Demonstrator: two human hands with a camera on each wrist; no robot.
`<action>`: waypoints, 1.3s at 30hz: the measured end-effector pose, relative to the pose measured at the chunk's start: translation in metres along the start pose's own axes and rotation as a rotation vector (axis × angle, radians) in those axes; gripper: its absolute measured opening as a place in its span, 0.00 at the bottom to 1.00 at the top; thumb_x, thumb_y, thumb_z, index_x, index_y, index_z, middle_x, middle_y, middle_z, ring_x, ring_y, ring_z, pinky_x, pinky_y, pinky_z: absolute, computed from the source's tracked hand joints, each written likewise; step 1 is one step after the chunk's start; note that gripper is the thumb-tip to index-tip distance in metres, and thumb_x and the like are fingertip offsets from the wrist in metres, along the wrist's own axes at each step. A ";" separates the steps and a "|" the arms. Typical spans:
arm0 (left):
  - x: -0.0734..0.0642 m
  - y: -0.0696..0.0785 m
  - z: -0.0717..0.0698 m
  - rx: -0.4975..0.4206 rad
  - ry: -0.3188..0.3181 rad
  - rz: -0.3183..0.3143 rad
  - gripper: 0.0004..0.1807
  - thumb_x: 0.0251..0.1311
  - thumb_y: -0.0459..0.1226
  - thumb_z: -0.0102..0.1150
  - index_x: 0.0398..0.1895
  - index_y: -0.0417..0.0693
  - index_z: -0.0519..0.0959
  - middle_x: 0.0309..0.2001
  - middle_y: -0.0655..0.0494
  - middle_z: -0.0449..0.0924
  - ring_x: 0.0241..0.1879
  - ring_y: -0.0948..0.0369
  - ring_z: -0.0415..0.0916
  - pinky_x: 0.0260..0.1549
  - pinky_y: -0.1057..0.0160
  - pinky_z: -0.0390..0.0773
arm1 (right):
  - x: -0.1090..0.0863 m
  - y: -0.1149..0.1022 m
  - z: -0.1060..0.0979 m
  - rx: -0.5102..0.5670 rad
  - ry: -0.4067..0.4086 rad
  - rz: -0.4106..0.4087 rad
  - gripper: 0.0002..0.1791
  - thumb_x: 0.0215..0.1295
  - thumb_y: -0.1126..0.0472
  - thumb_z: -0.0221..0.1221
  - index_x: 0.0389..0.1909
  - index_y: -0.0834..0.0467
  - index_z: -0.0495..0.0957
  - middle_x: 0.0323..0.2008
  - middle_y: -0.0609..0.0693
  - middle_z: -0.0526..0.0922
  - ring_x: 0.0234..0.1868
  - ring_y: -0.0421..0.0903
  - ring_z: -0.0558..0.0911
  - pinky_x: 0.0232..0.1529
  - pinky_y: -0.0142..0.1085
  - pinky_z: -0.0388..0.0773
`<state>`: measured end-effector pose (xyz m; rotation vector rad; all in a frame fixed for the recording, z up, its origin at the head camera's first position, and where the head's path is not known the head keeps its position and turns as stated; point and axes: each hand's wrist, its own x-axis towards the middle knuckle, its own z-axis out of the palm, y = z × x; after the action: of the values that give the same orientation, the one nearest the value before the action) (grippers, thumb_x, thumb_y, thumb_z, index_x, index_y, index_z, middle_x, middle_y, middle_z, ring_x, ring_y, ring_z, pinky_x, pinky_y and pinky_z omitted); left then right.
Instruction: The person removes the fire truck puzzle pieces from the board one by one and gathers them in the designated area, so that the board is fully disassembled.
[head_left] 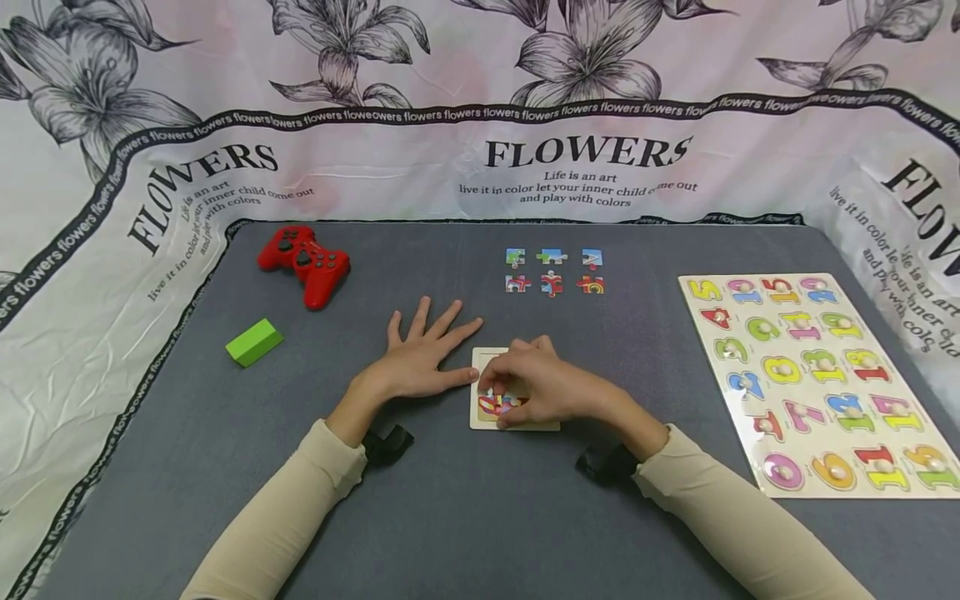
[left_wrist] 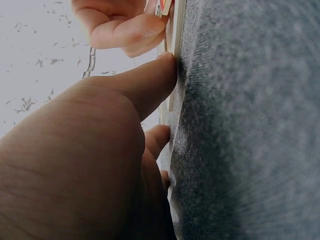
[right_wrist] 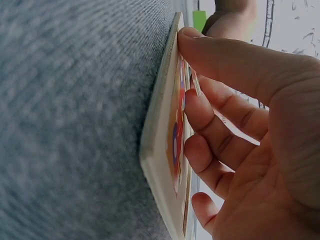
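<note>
A small wooden puzzle board [head_left: 487, 358] lies flat in front of the person, with a red and multicoloured picture partly filling its recess. My right hand [head_left: 551, 383] is over the board and hides much of it. Its curled fingers and thumb pinch a thin puzzle piece [right_wrist: 195, 82], tilted up from the board and seen nearly edge-on in the right wrist view. My left hand [head_left: 420, 362] lies palm down with fingers spread on the cloth, its thumb tip [left_wrist: 167, 62] against the board's left edge.
Several loose jigsaw pieces [head_left: 552, 283] stand in two rows beyond the board. A large number puzzle board [head_left: 720, 400] with knobbed pieces lies at the right. To the left are a red game controller [head_left: 303, 262] and a green block [head_left: 255, 342] on the grey cloth [head_left: 480, 517].
</note>
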<state>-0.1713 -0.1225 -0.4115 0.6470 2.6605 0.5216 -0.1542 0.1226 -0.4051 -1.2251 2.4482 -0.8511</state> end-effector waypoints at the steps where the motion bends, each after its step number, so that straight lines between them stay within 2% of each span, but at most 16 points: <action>1: 0.000 -0.001 0.000 0.002 0.000 0.001 0.43 0.68 0.66 0.50 0.82 0.71 0.49 0.85 0.57 0.32 0.81 0.41 0.17 0.70 0.28 0.20 | 0.000 0.000 0.000 -0.002 -0.001 -0.005 0.22 0.50 0.53 0.79 0.46 0.45 0.84 0.38 0.35 0.82 0.39 0.36 0.70 0.48 0.43 0.55; 5: 0.001 -0.001 0.001 0.010 0.006 0.005 0.43 0.67 0.66 0.50 0.82 0.72 0.49 0.85 0.58 0.32 0.81 0.42 0.17 0.70 0.27 0.21 | 0.000 -0.001 -0.001 -0.011 -0.011 -0.023 0.21 0.51 0.53 0.78 0.48 0.44 0.85 0.41 0.34 0.84 0.40 0.37 0.71 0.47 0.42 0.55; 19: 0.001 -0.002 0.003 0.015 0.012 0.008 0.43 0.67 0.66 0.51 0.82 0.71 0.50 0.85 0.57 0.33 0.81 0.41 0.17 0.70 0.27 0.21 | -0.001 0.000 0.000 -0.023 -0.030 -0.031 0.20 0.55 0.54 0.76 0.50 0.45 0.86 0.38 0.37 0.82 0.41 0.39 0.72 0.46 0.41 0.56; 39: 0.001 -0.002 0.003 0.022 0.008 0.004 0.43 0.67 0.66 0.50 0.82 0.72 0.50 0.85 0.57 0.33 0.81 0.41 0.17 0.70 0.27 0.21 | -0.003 0.003 -0.010 0.050 -0.003 -0.026 0.22 0.57 0.56 0.75 0.54 0.46 0.85 0.41 0.38 0.83 0.44 0.40 0.72 0.49 0.43 0.56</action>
<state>-0.1717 -0.1225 -0.4146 0.6585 2.6763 0.4970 -0.1586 0.1304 -0.3989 -1.2424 2.3984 -0.9115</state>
